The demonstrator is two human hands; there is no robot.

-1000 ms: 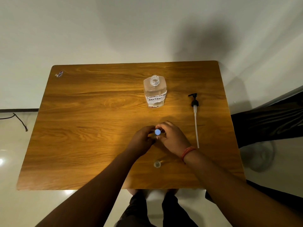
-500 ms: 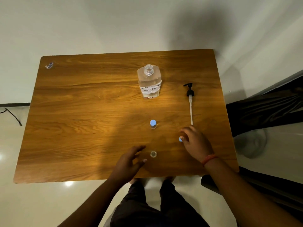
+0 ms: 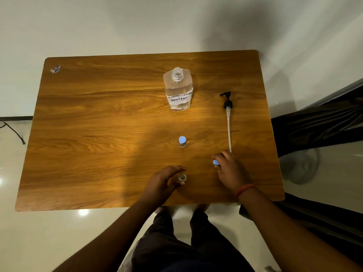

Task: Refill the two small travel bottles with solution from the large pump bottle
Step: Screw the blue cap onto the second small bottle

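The open small bottle (image 3: 182, 177) stands low in the centre of the frame, near the front edge of the bench (image 3: 98, 134). It is clear glass or plastic, seen from above, so its body is hard to make out and the liquid level cannot be told. The left hand (image 3: 164, 184) curves around it from the left; the fingers (image 3: 176, 169) are loosely bent, and whether they touch the bottle I cannot tell. To the right, the right hand (image 3: 228, 169) pinches a blue cap (image 3: 216, 162) with its fingertips; most of the cap is hidden. Above, in the middle, the 2nd small bottle (image 3: 182, 141) stands with its blue cap on. Higher, the large bottle (image 3: 178, 89) stands open, with a handwritten label reading "SOLUTION". Its pump (image 3: 227, 114) lies on the bench at the right, the tube pointing to the right hand.
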